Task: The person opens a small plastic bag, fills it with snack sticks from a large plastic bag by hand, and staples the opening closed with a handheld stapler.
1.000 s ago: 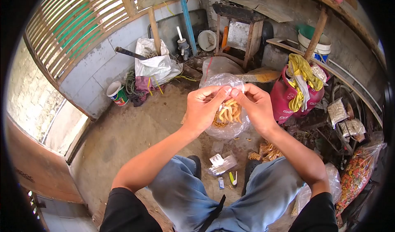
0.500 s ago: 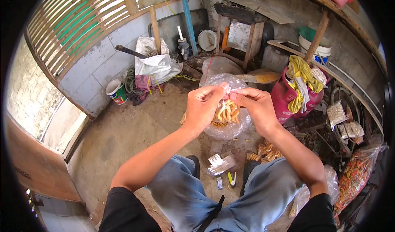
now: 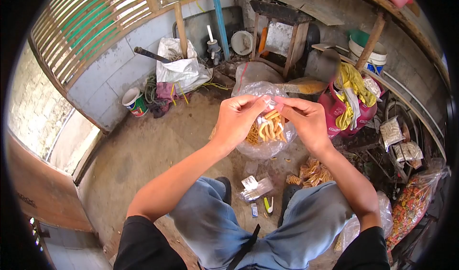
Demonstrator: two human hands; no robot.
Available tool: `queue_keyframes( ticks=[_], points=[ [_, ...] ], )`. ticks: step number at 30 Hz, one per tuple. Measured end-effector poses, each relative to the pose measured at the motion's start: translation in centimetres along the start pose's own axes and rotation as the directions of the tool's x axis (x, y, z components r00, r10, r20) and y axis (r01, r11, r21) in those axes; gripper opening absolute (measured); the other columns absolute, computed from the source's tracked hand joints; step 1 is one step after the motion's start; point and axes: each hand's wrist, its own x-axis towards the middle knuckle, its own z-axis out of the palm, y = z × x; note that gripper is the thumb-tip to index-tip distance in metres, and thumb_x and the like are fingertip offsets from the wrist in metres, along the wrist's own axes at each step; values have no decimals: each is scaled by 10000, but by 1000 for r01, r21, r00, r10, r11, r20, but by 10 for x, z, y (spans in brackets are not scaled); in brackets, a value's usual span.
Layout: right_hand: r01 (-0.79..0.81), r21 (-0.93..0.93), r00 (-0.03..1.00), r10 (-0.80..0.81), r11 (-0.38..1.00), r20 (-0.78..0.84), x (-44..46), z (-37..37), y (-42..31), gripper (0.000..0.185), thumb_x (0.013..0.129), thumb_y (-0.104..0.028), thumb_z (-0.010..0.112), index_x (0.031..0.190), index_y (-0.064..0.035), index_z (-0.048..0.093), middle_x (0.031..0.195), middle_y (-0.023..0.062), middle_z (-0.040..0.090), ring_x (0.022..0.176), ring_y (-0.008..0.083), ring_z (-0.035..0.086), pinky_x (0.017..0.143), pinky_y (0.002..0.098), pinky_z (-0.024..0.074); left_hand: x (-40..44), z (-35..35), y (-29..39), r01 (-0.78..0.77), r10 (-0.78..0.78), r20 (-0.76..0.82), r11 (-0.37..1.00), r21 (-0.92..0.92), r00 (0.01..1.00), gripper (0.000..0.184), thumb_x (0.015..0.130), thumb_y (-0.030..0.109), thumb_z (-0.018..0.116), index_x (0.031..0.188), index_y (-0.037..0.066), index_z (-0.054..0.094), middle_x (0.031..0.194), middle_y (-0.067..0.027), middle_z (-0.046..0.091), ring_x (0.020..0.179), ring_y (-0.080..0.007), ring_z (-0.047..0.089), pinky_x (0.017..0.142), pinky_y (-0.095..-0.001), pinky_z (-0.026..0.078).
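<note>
My left hand (image 3: 237,119) and my right hand (image 3: 306,122) are raised close together in front of me. Thumb and fingers of each pinch the top edge of a small clear plastic bag of snacks (image 3: 271,129), which hangs below the fingertips. Curled yellow-orange snack sticks show through its film. Beneath and behind it, a large clear plastic bag (image 3: 263,149) rests on the floor with more snack pieces inside. Between my feet lie a stack of clear plastic packets (image 3: 256,188), a green-and-white cutter-like tool (image 3: 269,205) and a small blue-and-white box (image 3: 254,209).
Bagged snack sticks (image 3: 315,173) lie by my right foot. At right are a magenta container (image 3: 330,108) draped with yellow cloth and a tall bag of colourful snacks (image 3: 415,205). A white sack (image 3: 178,69) and a small bucket (image 3: 134,102) stand along the left wall.
My hands have shifted slightly right with the small bag, and the fingertips sit a little further apart along its top. More of the snack sticks now shows.
</note>
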Motion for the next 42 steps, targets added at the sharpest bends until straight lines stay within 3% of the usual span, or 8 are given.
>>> queue_keyframes(
  ticks=[4,6,9,18,22,24,34,42],
  points=[
    [103,-180,993,-110,978,-34,-4,3,1,222,868,0,615,1080,4,681,942,88,707,821,121,645,750,245,504,1,2,2,-5,5,-22,1000,-1,1000,227,912,200,642,940,-19,696,849,-54,691,769,-70,612,699,-225,487],
    [505,-554,852,-486,662,196,-4,3,-6,321,783,79,606,1080,-22,674,956,113,682,837,235,664,747,280,522,-1,5,7,62,-67,-43,993,-102,997,240,910,221,645,934,-12,698,837,-45,687,759,-73,611,696,-222,483],
    [636,-681,727,-578,364,370,-2,0,-3,424,677,67,620,1091,-22,642,972,122,629,863,305,631,732,334,530,-1,1,8,172,-178,-39,976,-134,983,250,903,237,655,932,-6,700,842,-44,686,757,-77,614,697,-222,481],
    [668,-737,655,-552,104,516,1,-2,-8,435,704,-22,614,1139,-19,610,956,93,591,872,273,589,731,331,513,3,-2,2,47,-51,-29,992,-120,998,208,908,179,646,958,-20,683,892,-58,688,774,-87,626,717,-235,508],
    [633,-603,750,-577,485,322,0,-2,0,296,832,-38,596,1126,-9,617,982,69,620,882,200,602,744,279,494,1,2,4,-59,55,-32,988,-146,998,213,913,166,641,986,-32,668,883,-68,690,787,-88,634,718,-225,510],
    [96,-29,994,-95,995,49,-3,1,-5,217,911,-66,587,1110,10,628,997,49,653,875,108,592,757,245,476,0,2,4,-103,102,-33,994,-22,994,201,915,150,636,1000,-31,660,869,-69,692,793,-88,638,713,-222,515],
    [-157,62,978,147,986,148,1,-5,-8,180,840,-110,713,961,22,698,890,49,690,766,60,594,674,210,476,-6,6,1,-280,260,105,908,311,960,164,934,113,600,991,-31,656,854,-39,690,798,-59,626,704,-208,502],
    [-149,83,989,147,985,26,4,-8,0,128,857,-107,687,933,-4,687,816,26,679,694,47,576,611,208,452,-3,7,-1,-108,112,51,991,-84,992,170,875,95,675,1007,-7,639,878,-58,687,794,-59,626,661,-197,496]
  ],
)
